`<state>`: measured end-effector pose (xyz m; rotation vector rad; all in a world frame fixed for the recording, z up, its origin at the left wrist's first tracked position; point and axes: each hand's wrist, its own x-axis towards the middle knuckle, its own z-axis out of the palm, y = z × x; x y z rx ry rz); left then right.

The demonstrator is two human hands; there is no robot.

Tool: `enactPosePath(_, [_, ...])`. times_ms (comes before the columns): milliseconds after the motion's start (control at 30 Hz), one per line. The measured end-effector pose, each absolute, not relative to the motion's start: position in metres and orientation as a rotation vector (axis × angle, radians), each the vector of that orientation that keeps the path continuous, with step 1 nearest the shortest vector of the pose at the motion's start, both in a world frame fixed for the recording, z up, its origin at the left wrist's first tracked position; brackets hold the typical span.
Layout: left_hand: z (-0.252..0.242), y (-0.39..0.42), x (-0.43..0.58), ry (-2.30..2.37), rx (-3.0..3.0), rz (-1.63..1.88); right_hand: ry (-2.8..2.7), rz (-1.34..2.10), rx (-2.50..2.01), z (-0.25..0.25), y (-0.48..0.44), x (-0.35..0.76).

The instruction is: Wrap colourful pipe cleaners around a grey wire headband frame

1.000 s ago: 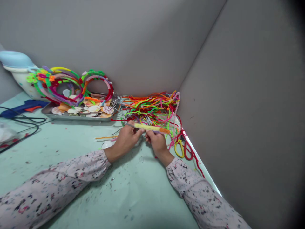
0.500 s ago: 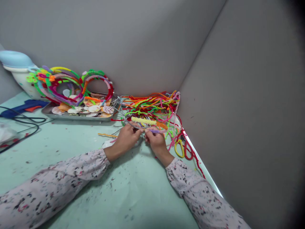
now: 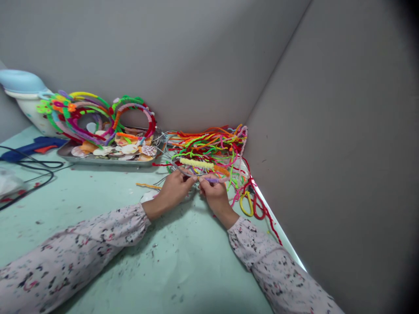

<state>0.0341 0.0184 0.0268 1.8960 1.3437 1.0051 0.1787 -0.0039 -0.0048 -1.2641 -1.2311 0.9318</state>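
My left hand (image 3: 175, 189) and my right hand (image 3: 212, 192) both pinch a thin wire hoop (image 3: 186, 171) low in the view. A yellow chenille wrapping (image 3: 196, 163) covers its far side, followed by an orange stretch (image 3: 221, 170). A purple chenille piece (image 3: 212, 179) sits by my right fingertips. Just behind my hands lies a tangled heap of multicoloured pipe cleaners (image 3: 206, 148), with wire ends among them. Part of the hoop is hidden by my fingers.
Behind on the left, chenille-wrapped hoops (image 3: 134, 107) lean over a metal tray (image 3: 108, 160) of seashells. A blue glue gun (image 3: 36, 145) and black cable (image 3: 32, 176) lie left. Yellow and red loops (image 3: 250, 205) sit by the right wall.
The hoop has turned in my fingers, carrying the yellow wrapping up and away from me. The purple piece has come into view by my right hand.
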Motion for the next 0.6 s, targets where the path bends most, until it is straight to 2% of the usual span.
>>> enactPosePath(600, [0.0251, 0.0202, 0.0335, 1.295, 1.861, 0.972, -1.251, 0.894, -1.292, -0.0035, -0.0057, 0.1784])
